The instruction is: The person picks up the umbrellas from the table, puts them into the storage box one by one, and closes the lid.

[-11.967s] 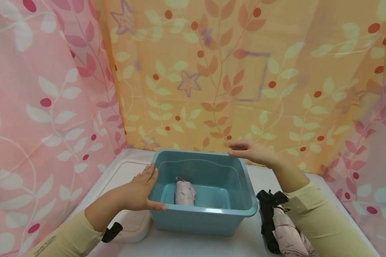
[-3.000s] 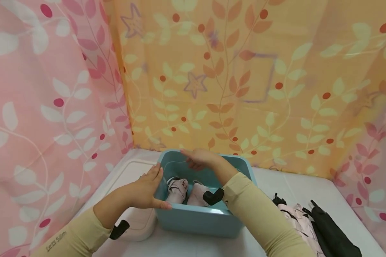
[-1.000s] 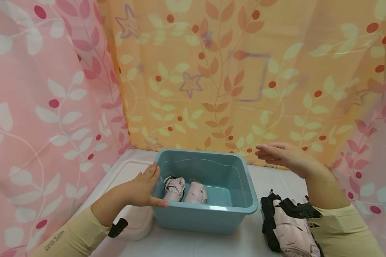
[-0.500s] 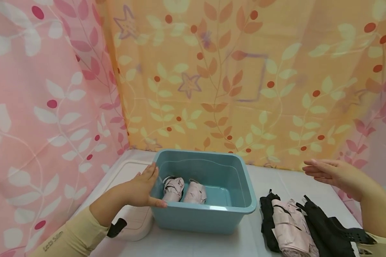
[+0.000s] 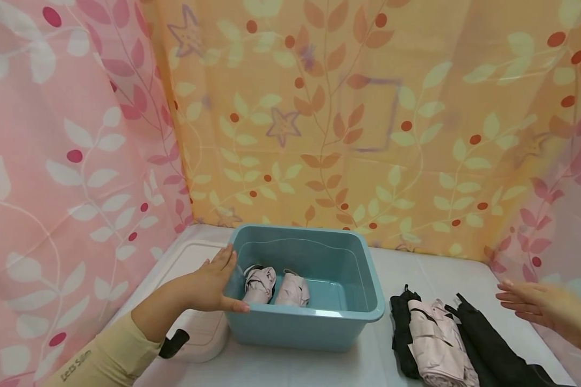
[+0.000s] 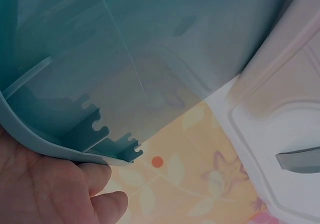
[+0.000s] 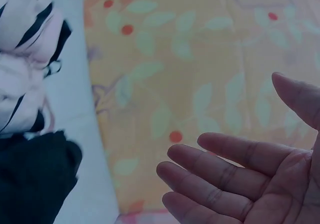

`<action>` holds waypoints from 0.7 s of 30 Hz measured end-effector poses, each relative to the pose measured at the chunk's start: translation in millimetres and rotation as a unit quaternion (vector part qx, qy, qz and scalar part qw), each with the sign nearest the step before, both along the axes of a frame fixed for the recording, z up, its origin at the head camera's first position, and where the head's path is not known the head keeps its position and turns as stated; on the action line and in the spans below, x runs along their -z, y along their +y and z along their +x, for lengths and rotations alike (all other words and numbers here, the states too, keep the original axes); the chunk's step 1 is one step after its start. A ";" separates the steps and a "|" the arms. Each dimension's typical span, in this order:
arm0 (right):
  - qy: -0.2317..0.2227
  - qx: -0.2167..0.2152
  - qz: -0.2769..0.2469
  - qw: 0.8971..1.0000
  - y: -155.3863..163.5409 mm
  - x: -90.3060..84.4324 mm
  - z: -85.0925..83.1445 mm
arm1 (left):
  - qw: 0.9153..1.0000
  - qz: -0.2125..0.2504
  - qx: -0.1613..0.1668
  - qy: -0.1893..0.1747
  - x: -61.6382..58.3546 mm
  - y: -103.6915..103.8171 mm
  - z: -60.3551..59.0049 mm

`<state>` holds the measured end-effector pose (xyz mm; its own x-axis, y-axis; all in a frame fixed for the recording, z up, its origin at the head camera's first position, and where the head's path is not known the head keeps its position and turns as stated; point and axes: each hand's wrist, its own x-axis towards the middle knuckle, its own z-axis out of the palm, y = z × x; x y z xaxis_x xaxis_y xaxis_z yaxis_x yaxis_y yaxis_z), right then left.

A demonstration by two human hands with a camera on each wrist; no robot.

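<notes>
My left hand rests on the left rim of a blue plastic bin, its fingers straight and its thumb along the front edge. In the left wrist view the fingertips touch the rim from outside. Inside the bin, towards the left, lie two folded pale pink umbrellas: one by the left wall, the other beside it. Off to the right, my right hand is in the air with straight fingers, holding nothing. Nearest to it are a black folded umbrella, a pink bundle and another black one.
A white lid lies partly under my left forearm, left of the bin. White cloth covers the table. A pink patterned curtain hangs at the left, a yellow one behind.
Twelve seconds ago one pink umbrella lay in the bin; now there are two. My right hand has moved from over the bin out to the far right. The left hand keeps its place.
</notes>
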<state>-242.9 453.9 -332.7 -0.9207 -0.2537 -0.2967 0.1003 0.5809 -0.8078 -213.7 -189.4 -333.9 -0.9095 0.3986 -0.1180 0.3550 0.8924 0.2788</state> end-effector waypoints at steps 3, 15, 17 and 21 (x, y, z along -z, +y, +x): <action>-0.026 0.034 0.053 0.998 9.0 13.1 3.3 | 1.000 -0.001 -0.001 -0.003 0.8 -0.1 -0.2; -0.121 0.087 0.088 0.985 19.6 58.7 8.6 | 1.000 0.004 -0.007 -0.005 2.8 -0.5 -1.1; -0.128 0.094 0.083 0.984 20.3 64.9 10.2 | 1.000 0.007 -0.008 -0.006 2.7 -0.1 -0.6; -0.131 0.107 0.077 0.983 20.5 74.6 10.6 | 1.000 0.006 -0.009 -0.005 1.6 0.1 0.5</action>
